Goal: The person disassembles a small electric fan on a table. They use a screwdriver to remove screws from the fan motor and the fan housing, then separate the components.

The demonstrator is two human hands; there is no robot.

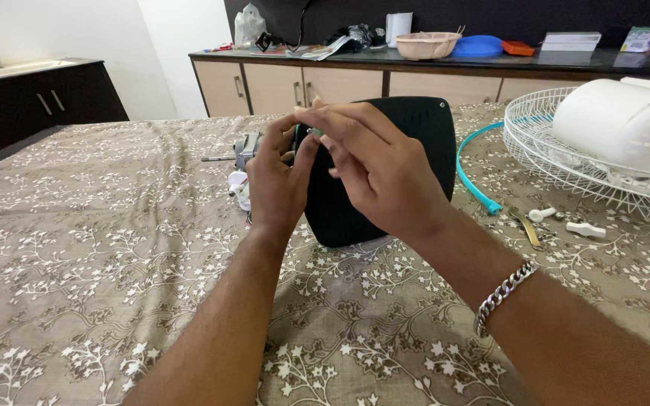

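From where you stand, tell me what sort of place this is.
Probably a room at home: a bed-like surface under a floral cloth, wooden cabinets along the wall, and a counter cluttered with bowls.

Black housing point(408, 143): matt plastic, finely textured, dull sheen at rim. Motor point(247, 148) behind left hand point(276, 184): bare metal, grey, with a thin steel shaft. Bedspread point(114, 248): woven cloth, matt, printed leaf pattern. Fan grille point(543, 150): white coated wire, smooth, slight gloss. Fan body point(618, 120): smooth white plastic, satin. Ring point(475, 180): teal plastic, glossy. Bracelet point(502, 295) on right wrist: polished metal links. Cabinet fronts point(340, 86): pale wood-look laminate, countertop point(596, 62) dark and glossy.
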